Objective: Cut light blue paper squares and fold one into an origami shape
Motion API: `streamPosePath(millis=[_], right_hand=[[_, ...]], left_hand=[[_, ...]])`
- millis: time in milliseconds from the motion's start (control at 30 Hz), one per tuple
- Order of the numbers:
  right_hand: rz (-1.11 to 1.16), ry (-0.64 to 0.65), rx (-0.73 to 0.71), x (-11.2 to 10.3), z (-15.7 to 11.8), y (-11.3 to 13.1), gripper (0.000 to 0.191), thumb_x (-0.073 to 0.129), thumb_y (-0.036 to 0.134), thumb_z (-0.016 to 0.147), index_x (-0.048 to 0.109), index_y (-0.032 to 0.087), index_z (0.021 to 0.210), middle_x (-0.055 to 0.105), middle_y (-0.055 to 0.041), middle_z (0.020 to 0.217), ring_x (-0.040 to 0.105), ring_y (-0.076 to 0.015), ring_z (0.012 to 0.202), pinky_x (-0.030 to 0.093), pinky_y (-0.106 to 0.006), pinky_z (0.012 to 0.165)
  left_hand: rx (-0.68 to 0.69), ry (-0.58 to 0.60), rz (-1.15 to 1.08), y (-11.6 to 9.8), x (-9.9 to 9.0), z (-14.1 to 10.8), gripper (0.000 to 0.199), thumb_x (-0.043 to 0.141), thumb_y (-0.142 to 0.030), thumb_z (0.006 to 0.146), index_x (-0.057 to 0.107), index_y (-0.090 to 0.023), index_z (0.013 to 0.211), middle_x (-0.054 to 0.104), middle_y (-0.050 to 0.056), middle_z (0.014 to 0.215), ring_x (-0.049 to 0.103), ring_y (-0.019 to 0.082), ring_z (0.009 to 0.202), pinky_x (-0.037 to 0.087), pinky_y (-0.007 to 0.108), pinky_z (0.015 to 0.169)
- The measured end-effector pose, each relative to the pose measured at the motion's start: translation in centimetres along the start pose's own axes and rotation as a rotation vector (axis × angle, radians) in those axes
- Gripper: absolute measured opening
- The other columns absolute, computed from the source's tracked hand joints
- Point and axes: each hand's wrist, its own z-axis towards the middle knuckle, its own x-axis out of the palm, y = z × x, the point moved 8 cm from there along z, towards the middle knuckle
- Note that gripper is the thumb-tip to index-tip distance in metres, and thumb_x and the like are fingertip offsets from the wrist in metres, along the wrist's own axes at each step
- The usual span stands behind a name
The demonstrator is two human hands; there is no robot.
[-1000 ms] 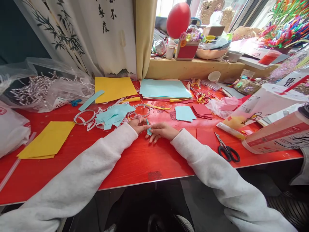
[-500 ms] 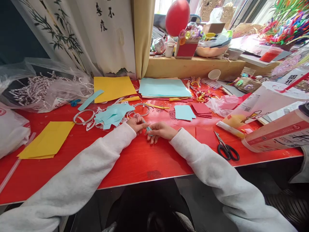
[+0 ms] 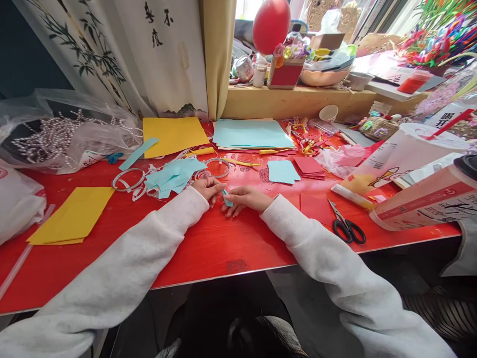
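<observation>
Between my two hands is a small folded piece of light blue paper (image 3: 228, 199). My left hand (image 3: 208, 189) pinches its left end, and my right hand (image 3: 248, 199) grips its right side between thumb and fingers. Just behind my left hand lies a loose heap of light blue paper pieces (image 3: 174, 175). A stack of light blue paper squares (image 3: 282, 171) sits beyond my right hand, beside a stack of red squares (image 3: 308, 167). Black-handled scissors (image 3: 347, 226) lie to the right of my right forearm.
Yellow sheets (image 3: 74, 215) lie on the red table (image 3: 201, 258) at left, with rolls of tape (image 3: 128, 179) nearby. Large blue sheets (image 3: 251, 133) and a yellow sheet (image 3: 175, 135) are at the back. Drink cups (image 3: 425, 194) stand tilted-looking at right; a plastic bag (image 3: 112, 144) is at left.
The blue paper between my fingers has turned slightly and shows more of its flat face. Both hands stay in nearly the same place; the view has shifted a little.
</observation>
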Motion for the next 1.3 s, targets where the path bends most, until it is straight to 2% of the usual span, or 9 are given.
streamPosePath(millis=[133, 267, 433, 633, 833, 967, 1067, 1167, 1300], right_hand=[[0.001, 0.008, 0.024, 0.2, 0.0, -0.2, 0.020, 0.048, 0.030, 0.084, 0.053, 0.011, 0.086, 0.066, -0.0116, 0.088, 0.065, -0.0127, 0.063, 0.053, -0.023, 0.055], [-0.019, -0.028, 0.015, 0.0, -0.1, 0.0, 0.014, 0.048, 0.024, 0.084, 0.051, 0.011, 0.082, 0.066, -0.0094, 0.080, 0.064, -0.0118, 0.058, 0.053, -0.023, 0.052], [-0.034, -0.036, -0.004, 0.0, -0.1, 0.2, 0.019, 0.051, 0.029, 0.082, 0.052, 0.010, 0.079, 0.064, -0.0087, 0.078, 0.062, -0.0108, 0.057, 0.052, -0.023, 0.052], [-0.166, -0.063, -0.074, -0.2, -0.1, 0.9, 0.020, 0.056, 0.029, 0.078, 0.054, 0.011, 0.085, 0.060, -0.0023, 0.071, 0.056, -0.0066, 0.050, 0.045, -0.017, 0.043], [-0.160, -0.036, -0.037, -0.6, -0.4, 0.9, 0.016, 0.052, 0.023, 0.081, 0.056, 0.010, 0.087, 0.056, 0.0022, 0.063, 0.048, -0.0023, 0.042, 0.038, -0.014, 0.040], [0.035, -0.026, -0.007, -0.4, -0.5, 0.7, 0.022, 0.044, 0.027, 0.086, 0.055, 0.009, 0.081, 0.058, -0.0013, 0.069, 0.052, -0.0038, 0.047, 0.038, -0.014, 0.040], [0.192, 0.002, 0.018, 0.1, -0.6, 0.5, 0.020, 0.043, 0.025, 0.086, 0.055, 0.009, 0.081, 0.061, -0.0041, 0.073, 0.058, -0.0062, 0.055, 0.044, -0.016, 0.047], [0.216, 0.033, 0.016, 0.5, -0.6, 0.5, 0.014, 0.049, 0.021, 0.083, 0.056, 0.009, 0.081, 0.063, -0.0063, 0.079, 0.061, -0.0083, 0.063, 0.048, -0.017, 0.055], [0.203, 0.041, 0.027, 0.5, -0.6, 0.2, 0.014, 0.055, 0.022, 0.080, 0.057, 0.009, 0.082, 0.065, -0.0080, 0.079, 0.064, -0.0106, 0.068, 0.051, -0.018, 0.058]], left_hand=[[0.012, -0.006, 0.014, 0.1, -0.2, 0.0, 0.038, 0.062, -0.051, 0.064, 0.048, -0.015, 0.060, 0.047, -0.006, 0.034, 0.041, 0.006, 0.026, 0.033, 0.018, 0.028], [0.008, 0.020, -0.032, 0.4, 0.1, 0.3, 0.039, 0.061, -0.052, 0.065, 0.049, -0.015, 0.064, 0.049, -0.006, 0.038, 0.043, 0.007, 0.027, 0.034, 0.018, 0.028], [0.044, -0.008, -0.140, 0.1, -0.1, 0.5, 0.042, 0.067, -0.048, 0.059, 0.051, -0.015, 0.078, 0.052, -0.007, 0.047, 0.044, 0.007, 0.029, 0.038, 0.020, 0.026], [0.104, -0.045, 0.018, -0.4, -0.3, 0.1, 0.036, 0.062, -0.049, 0.065, 0.047, -0.016, 0.068, 0.051, -0.006, 0.043, 0.044, 0.007, 0.029, 0.035, 0.019, 0.029], [0.203, 0.060, 0.213, -1.4, 0.6, -0.3, 0.032, 0.059, -0.046, 0.068, 0.054, -0.014, 0.073, 0.051, -0.004, 0.050, 0.050, 0.008, 0.039, 0.041, 0.020, 0.040], [0.266, 0.019, 0.367, -1.7, -0.1, -0.4, 0.028, 0.052, -0.042, 0.074, 0.056, -0.015, 0.076, 0.053, -0.003, 0.051, 0.052, 0.008, 0.041, 0.041, 0.021, 0.046], [0.287, -0.012, 0.409, -2.1, -0.4, -0.5, 0.025, 0.049, -0.040, 0.076, 0.056, -0.016, 0.075, 0.052, -0.004, 0.049, 0.051, 0.008, 0.042, 0.040, 0.021, 0.047], [0.319, -0.062, 0.478, -2.8, -0.4, -0.9, 0.020, 0.050, -0.035, 0.076, 0.057, -0.016, 0.071, 0.051, -0.004, 0.048, 0.050, 0.009, 0.044, 0.039, 0.022, 0.051], [0.453, -0.127, 0.590, -4.3, -0.1, -1.5, 0.014, 0.056, -0.025, 0.071, 0.058, -0.017, 0.061, 0.055, -0.001, 0.059, 0.045, 0.008, 0.048, 0.039, 0.025, 0.061]])
